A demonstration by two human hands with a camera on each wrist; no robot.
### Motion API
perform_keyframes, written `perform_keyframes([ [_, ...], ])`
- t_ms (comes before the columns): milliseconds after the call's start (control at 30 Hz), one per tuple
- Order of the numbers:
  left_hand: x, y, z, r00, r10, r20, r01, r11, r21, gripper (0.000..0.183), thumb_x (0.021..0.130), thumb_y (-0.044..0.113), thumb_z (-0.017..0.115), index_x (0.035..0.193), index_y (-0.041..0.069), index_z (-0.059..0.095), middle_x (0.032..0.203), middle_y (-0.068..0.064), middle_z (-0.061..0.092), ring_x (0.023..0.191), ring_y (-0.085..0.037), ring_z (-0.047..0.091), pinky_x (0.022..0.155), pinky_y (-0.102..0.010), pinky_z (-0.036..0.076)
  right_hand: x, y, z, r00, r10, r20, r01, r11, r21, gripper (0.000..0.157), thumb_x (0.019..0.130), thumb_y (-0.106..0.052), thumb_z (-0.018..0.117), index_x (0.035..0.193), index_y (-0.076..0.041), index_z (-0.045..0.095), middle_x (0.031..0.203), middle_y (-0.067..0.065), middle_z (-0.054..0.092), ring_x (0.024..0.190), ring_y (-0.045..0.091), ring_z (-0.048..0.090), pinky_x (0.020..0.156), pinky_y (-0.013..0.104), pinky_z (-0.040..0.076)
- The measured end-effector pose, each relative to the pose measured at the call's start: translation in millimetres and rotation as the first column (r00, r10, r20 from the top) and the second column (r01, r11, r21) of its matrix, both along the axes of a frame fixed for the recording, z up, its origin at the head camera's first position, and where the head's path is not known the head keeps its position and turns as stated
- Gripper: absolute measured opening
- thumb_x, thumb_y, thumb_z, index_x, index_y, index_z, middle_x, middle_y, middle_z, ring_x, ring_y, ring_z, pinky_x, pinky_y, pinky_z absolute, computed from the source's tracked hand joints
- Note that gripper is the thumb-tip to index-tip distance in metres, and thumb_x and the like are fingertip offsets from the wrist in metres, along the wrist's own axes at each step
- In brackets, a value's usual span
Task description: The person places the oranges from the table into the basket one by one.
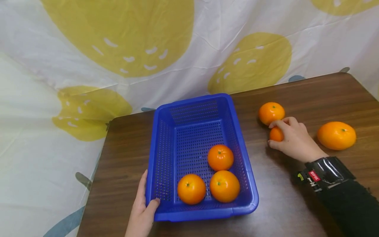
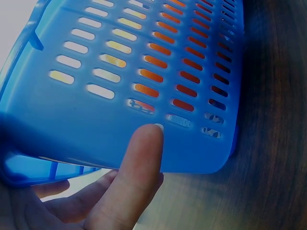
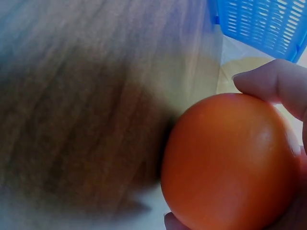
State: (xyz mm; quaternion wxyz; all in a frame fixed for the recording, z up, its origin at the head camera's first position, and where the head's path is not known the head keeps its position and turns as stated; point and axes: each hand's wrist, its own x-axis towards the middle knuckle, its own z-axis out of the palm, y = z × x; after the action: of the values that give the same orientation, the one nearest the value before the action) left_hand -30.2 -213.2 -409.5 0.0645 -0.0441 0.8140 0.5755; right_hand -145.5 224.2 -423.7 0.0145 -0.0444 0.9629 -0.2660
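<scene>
Right of a rectangular blue perforated plastic basket [image 1: 204,214] on the brown wood-grain table [image 1: 124,148], the right hand [image 1: 297,140] pinches one small, round, glossy orange fruit [image 1: 276,134] between thumb and fingers. Two more lie near: a round orange fruit [image 1: 271,113] just behind, an oval orange fruit [image 1: 336,135] to the right. Three others [image 1: 220,157] sit inside the basket, whose near-left corner the left hand [image 1: 141,210] grips.

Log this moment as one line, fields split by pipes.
left hand: grips blue basket | right hand: grips orange | in basket: three oranges | on table, right of basket: two loose oranges
</scene>
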Motion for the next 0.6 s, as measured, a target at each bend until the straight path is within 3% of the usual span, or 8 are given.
perform_keyframes([
  [267,0.7,0.9,1.0,1.0,0.002,-0.003,-0.002,1.0,0.001,0.082,0.084,-0.007,0.039,0.145,0.042,0.015,0.149,-0.01,0.028,0.12,-0.023,0.042,0.094,-0.04,0.043,1.6,-0.8,-2.2,1.0,0.0,-0.025,0.001,0.999,0.043,0.057,0.076,-0.043,0.067,0.121,-0.013,0.05,0.121,0.029,0.037,0.096,0.049,0.04,0.074,0.062,0.041],
  [600,0.9,0.8,0.8,1.0,0.016,0.01,-0.016,1.0,-0.005,0.081,0.085,-0.006,0.039,0.145,0.043,0.015,0.149,-0.01,0.028,0.121,-0.023,0.041,0.095,-0.044,0.041,1.1,-4.2,-6.1,0.994,-0.032,-0.102,0.04,0.996,0.079,0.052,0.076,-0.038,0.065,0.118,-0.011,0.054,0.116,0.029,0.043,0.093,0.047,0.045,0.075,0.063,0.041],
])
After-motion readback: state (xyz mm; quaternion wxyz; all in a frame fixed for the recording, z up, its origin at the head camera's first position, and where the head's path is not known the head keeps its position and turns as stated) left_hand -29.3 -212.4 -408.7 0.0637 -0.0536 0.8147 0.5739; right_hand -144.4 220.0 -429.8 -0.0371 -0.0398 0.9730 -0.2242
